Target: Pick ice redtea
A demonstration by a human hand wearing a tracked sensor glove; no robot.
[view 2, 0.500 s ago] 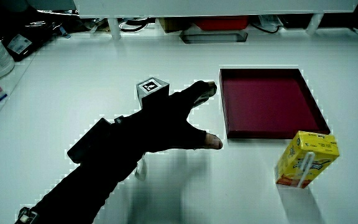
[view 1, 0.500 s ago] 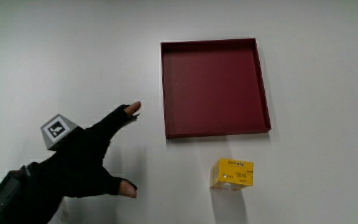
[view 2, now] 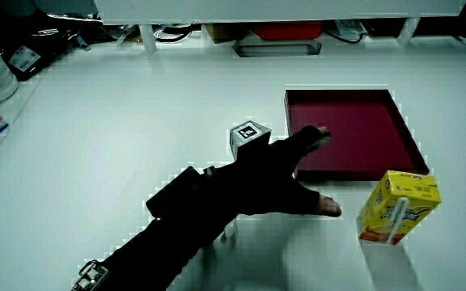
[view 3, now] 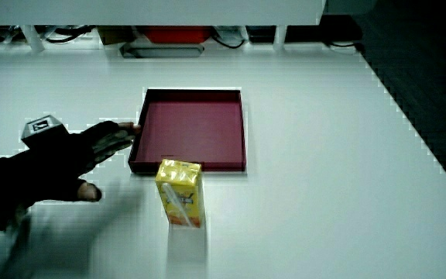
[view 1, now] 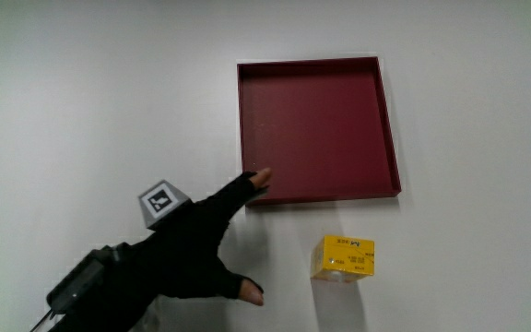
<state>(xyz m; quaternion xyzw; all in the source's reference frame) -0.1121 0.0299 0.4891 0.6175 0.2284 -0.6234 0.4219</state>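
Here the hand (view 1: pixel 187 254) is held over bare table (view 1: pixel 81 111) with fingers spread and nothing in them; one fingertip (view 1: pixel 260 175) is seen at the near corner of the dark red tray (view 1: pixel 390 129), the thumb (view 1: pixel 252 293) pointing toward the yellow ice redtea carton (view 1: pixel 344 256). In the main view the carton is found at about three o'clock from the hand, apart from it, upright and nearer to the person than the tray. The cube (view 1: pixel 161 201) sits on the glove's back.

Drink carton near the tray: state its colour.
Yellow. The drink carton shows best in a side view, standing upright beside the dark red tray.
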